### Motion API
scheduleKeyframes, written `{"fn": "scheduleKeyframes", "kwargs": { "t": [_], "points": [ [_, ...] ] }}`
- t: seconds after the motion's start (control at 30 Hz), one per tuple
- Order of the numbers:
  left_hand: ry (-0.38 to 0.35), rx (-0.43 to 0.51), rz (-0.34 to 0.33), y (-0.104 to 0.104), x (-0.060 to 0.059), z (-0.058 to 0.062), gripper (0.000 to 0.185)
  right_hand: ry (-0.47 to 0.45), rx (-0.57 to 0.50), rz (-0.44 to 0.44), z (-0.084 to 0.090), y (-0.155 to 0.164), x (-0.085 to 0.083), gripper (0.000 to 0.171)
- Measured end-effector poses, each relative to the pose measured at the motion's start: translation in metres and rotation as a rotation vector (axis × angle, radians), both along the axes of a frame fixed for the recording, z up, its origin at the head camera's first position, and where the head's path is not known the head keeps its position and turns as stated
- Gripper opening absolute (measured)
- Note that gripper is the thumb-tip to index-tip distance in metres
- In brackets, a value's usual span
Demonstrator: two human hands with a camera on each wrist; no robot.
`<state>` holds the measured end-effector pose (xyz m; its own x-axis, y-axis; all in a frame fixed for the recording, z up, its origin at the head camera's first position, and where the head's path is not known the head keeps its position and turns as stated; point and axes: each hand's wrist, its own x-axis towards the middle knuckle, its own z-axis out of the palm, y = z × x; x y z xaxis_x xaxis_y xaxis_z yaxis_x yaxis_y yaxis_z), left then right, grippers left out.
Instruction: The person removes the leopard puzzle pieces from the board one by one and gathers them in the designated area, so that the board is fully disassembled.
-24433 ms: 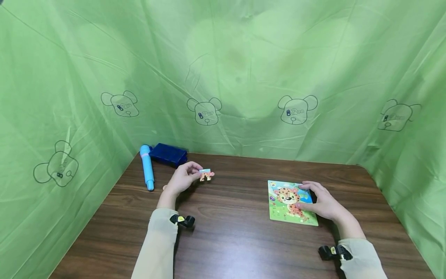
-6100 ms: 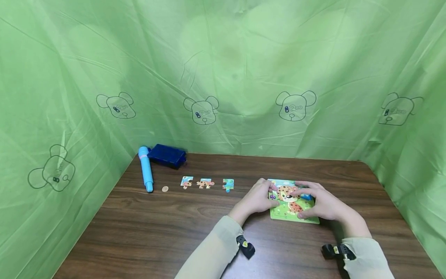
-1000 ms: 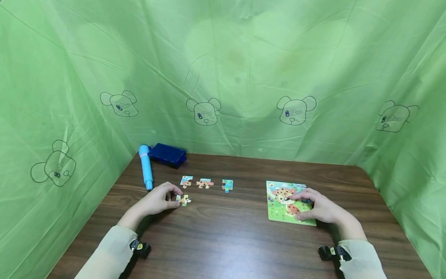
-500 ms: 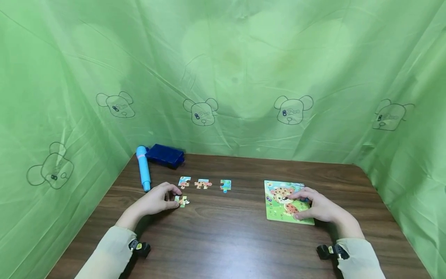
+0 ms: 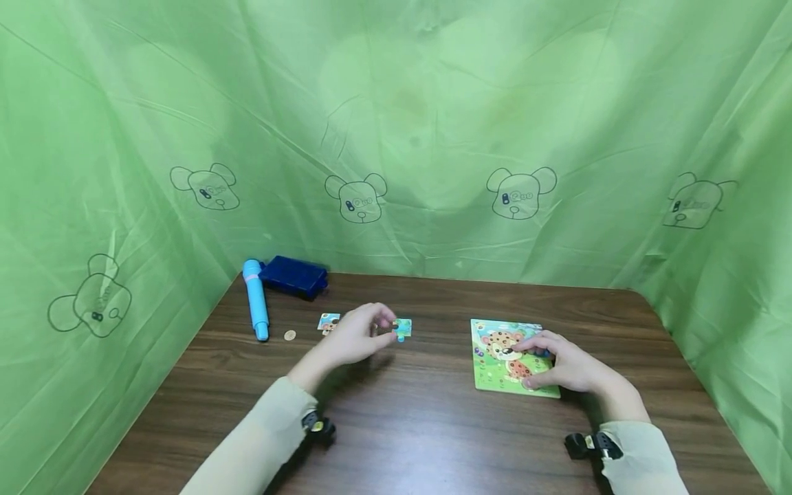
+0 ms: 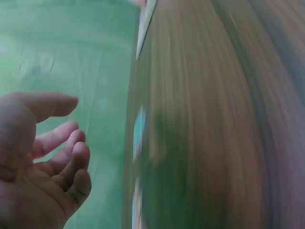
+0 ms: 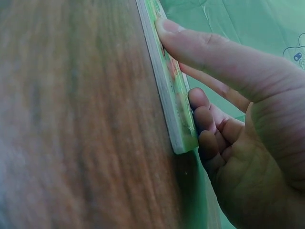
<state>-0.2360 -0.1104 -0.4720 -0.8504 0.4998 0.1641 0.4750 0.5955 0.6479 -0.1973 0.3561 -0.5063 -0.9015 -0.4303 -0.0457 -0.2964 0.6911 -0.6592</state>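
My left hand [image 5: 354,337] hovers over the row of small jigsaw pieces, left of the blue-green piece [image 5: 405,327]. Its loosely bent fingers hold nothing in the left wrist view. Beyond the hand on its other side shows a sky-and-leopard jigsaw piece [image 5: 328,320]; other pieces are covered by the hand and wrist. My right hand [image 5: 572,368] rests on a square leopard jigsaw puzzle [image 5: 491,378] lying flat at the right. Thumb and index finger touch its face. In the right wrist view, the remaining fingers [image 7: 204,119] bend beside the puzzle's edge.
At the back left lie a light-blue microphone-shaped stick [image 5: 256,302] and a dark blue box [image 5: 293,276]. A small round tan disc [image 5: 289,335] sits in front of them. Green cloth [image 5: 433,227] hangs round the brown wooden table [image 5: 421,426].
Half a second ago my left hand was at a piece in front of the row; now it is farther right, exposing the round disc. The right hand stays on the puzzle.
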Motion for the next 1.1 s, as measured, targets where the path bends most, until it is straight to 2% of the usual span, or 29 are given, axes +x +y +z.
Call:
{"fn": "scheduleKeyframes", "kwargs": {
  "t": [0.27, 0.5, 0.7, 0.87, 1.1],
  "points": [
    [-0.055, 0.018, -0.027, 0.099, -0.007, -0.006, 0.035, 0.039, -0.01, 0.022, 0.0, -0.002, 0.0, 0.054],
    [-0.041, -0.013, -0.078, 0.16, -0.01, -0.017, 0.039, 0.038, 0.009, 0.008, 0.001, -0.003, -0.002, 0.056],
    [-0.077, 0.004, -0.067, 0.192, -0.008, -0.022, 0.04, 0.064, -0.006, 0.001, 0.002, 0.0, -0.001, 0.056],
    [-0.07, -0.035, -0.082, 0.21, -0.008, -0.032, 0.043, 0.101, -0.04, 0.01, 0.0, 0.006, 0.0, 0.055],
    [-0.087, -0.123, -0.075, 0.222, -0.005, -0.041, 0.069, 0.098, -0.087, 0.009, 0.001, 0.012, 0.001, 0.054]
  ]
}}
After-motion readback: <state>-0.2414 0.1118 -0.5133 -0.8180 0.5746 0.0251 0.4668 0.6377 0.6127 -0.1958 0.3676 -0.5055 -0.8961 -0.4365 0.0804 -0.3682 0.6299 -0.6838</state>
